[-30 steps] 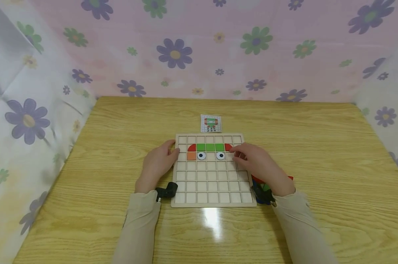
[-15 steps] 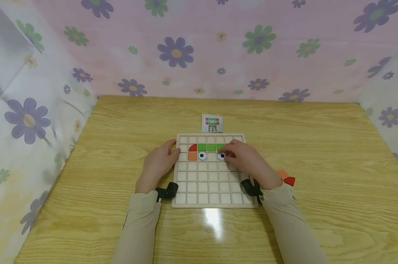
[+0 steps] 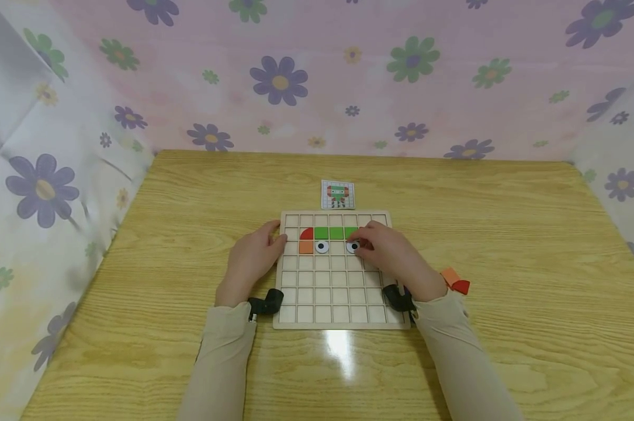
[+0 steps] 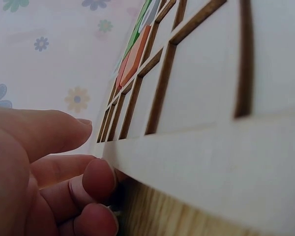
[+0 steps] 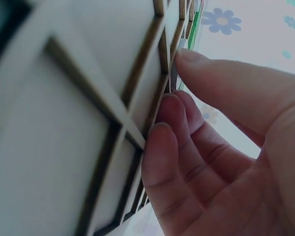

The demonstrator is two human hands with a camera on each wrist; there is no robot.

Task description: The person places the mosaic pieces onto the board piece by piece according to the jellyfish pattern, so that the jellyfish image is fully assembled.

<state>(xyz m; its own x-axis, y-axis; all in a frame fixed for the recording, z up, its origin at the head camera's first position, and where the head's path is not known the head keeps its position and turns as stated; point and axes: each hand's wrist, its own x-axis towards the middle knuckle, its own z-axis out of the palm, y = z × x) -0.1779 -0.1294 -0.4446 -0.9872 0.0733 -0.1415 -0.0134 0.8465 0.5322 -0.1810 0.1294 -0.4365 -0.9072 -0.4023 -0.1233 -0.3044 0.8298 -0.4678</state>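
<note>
The right hand is what has just changed on my feeds: a second ago it was out by the red tile on the right, and now it has come inward to the round white eye disc with a black pupil, the right one of a pair. My right wrist view shows that grip narrow, thumb and fingertips close together, and I read it as pinching the disc, though the contact is partly hidden. The disc is in a cell of the square pale-wood grid board, directly below the row of bright green square tiles; I can't tell whether it lies flat. I judge this to be a straightening touch rather than the adding of a tile. Its mate, the left eye disc, sits beside a flat orange square tile. The left hand is at the board's left edge; I can't tell whether its grip clamps the frame or just rests there. With the right arm shifted, I now see a loose orange tile and a loose red tile on the wood-grain worktop, so not every piece is on the grid. Behind it lies a small printed card showing a figure in similar colours.
</note>
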